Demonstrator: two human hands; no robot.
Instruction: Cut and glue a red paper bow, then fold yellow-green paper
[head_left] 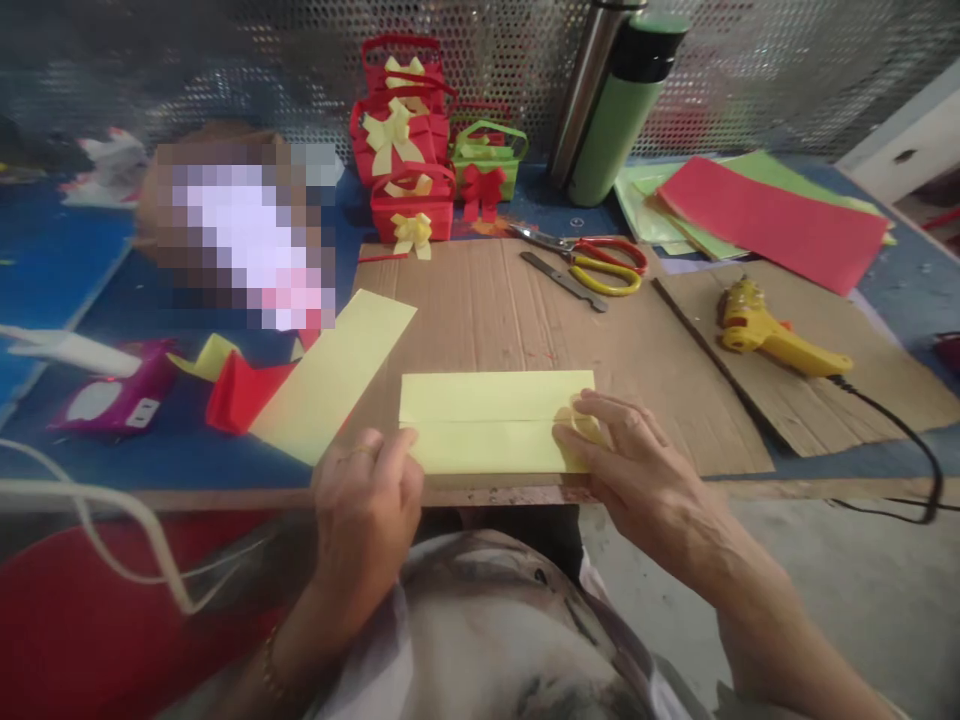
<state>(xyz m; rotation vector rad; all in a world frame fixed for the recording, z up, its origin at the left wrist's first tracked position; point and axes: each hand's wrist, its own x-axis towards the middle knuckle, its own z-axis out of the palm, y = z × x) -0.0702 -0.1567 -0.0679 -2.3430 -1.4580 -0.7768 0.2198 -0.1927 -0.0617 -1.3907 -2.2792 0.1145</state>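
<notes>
A pale yellow folded sheet [495, 440] lies at the front edge of the cardboard [480, 310], with a lengthwise seam along its middle. My left hand [371, 495] grips its lower left corner, thumb on top and fingers curled. At the other end, my right hand [630, 450] pinches the right edge between thumb and fingers. Close to my left hand, a pale yellow strip [337, 375] slants across the cardboard's left edge, partly over a folded red piece [244, 390]. Whether the sheet is paper or felt, I cannot tell.
Scissors [592, 258] and a grey blade [562, 280] lie behind the sheet. To the right rests a yellow glue gun [772, 330] with a trailing cord. Small red baskets [412, 205], a green basket [487, 165], a green bottle [619, 120] and red sheets [780, 220] stand farther back. A purple power strip [124, 390] is left.
</notes>
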